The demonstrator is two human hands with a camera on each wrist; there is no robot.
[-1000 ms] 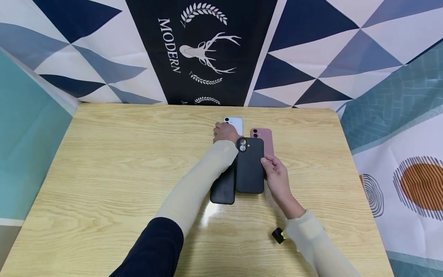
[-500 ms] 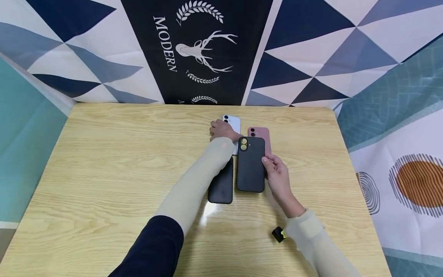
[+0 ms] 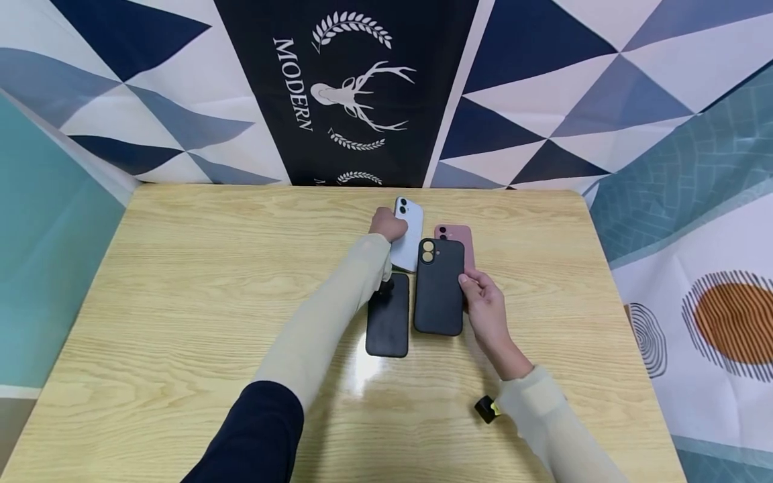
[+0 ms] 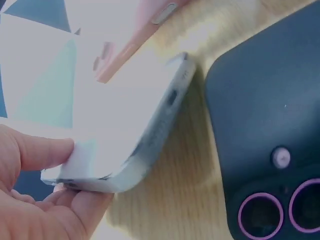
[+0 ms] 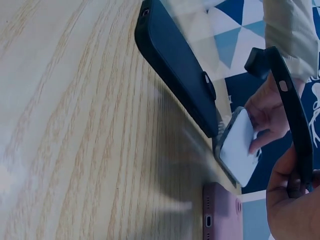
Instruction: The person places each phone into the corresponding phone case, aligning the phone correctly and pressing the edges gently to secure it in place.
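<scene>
At the back of the wooden table, my left hand (image 3: 388, 225) pinches a white phone (image 3: 409, 235) by its left edge, thumb on its back and fingers beneath. The phone is tilted, as the left wrist view shows its side raised off the table. My right hand (image 3: 486, 305) grips a black phone case (image 3: 439, 295) by its right side, thumb on the outer face. Wood tone shows through its camera cutouts, and in the right wrist view the case (image 5: 295, 115) appears edge-on as a thin shell. A black phone (image 3: 388, 322) lies left of the case, below my left wrist.
A pink phone (image 3: 459, 235) lies behind the case, partly covered by it in the head view. A small black block (image 3: 486, 409) with a yellow bit shows at my right cuff. Patterned cloth (image 3: 356, 154) hangs along the table's (image 3: 211, 302) back edge.
My left hand has shifted its grip to the left edge of the white phone, which is now turned and tilted up. The black phone shows more. My right hand holds the case nearly still.
</scene>
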